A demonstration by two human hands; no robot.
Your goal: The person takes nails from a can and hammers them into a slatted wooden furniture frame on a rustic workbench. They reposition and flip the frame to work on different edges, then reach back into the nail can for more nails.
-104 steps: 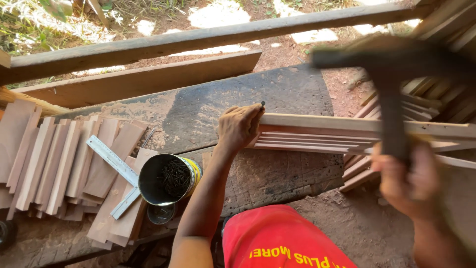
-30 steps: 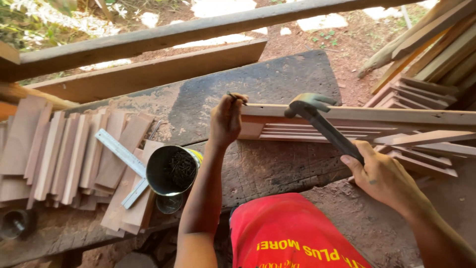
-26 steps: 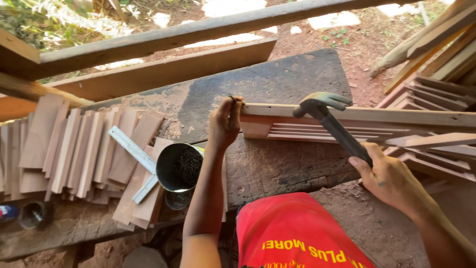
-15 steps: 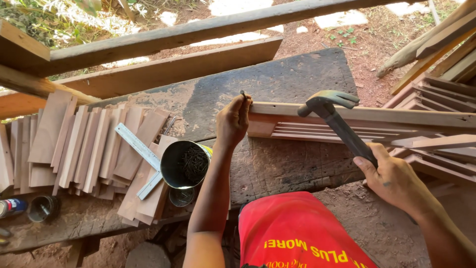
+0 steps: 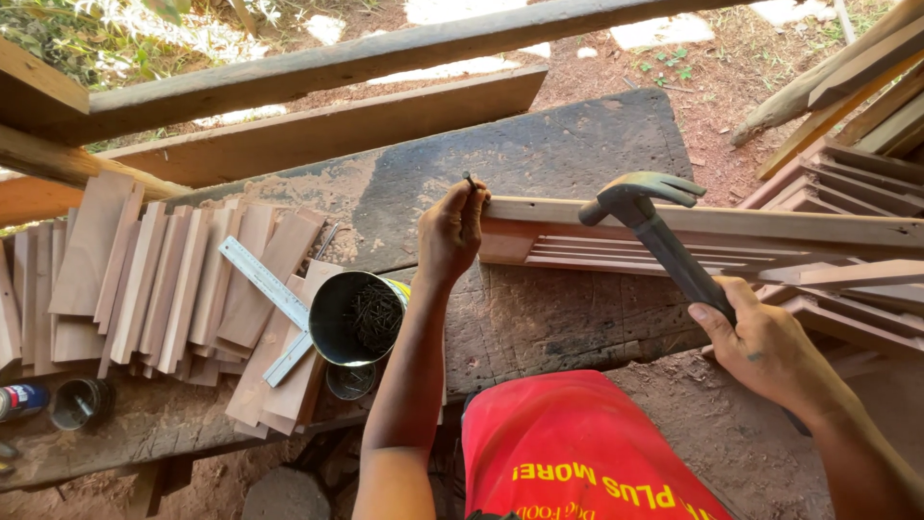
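Observation:
My left hand [image 5: 450, 231] pinches a small nail [image 5: 469, 179] upright at the left end of a wooden louvred frame [image 5: 731, 226] lying on the dark workbench [image 5: 539, 154]. My right hand [image 5: 765, 349] grips the handle of a claw hammer [image 5: 643, 207], whose head hovers just above the frame's top rail, to the right of the nail. A tin can full of nails [image 5: 353, 318] stands just left of my left forearm.
Thin wooden slats [image 5: 144, 270] lie stacked at the left with a metal try square [image 5: 269, 299] on them. A small can [image 5: 77, 403] and a spray can [image 5: 21, 400] sit at the lower left. More louvred frames [image 5: 857, 173] pile up at right. Beams [image 5: 318, 67] cross behind.
The hammer head has stayed near the frame's top rail, drifting slightly lower. My left hand keeps pinching the nail at the frame's end. The view shifted a little.

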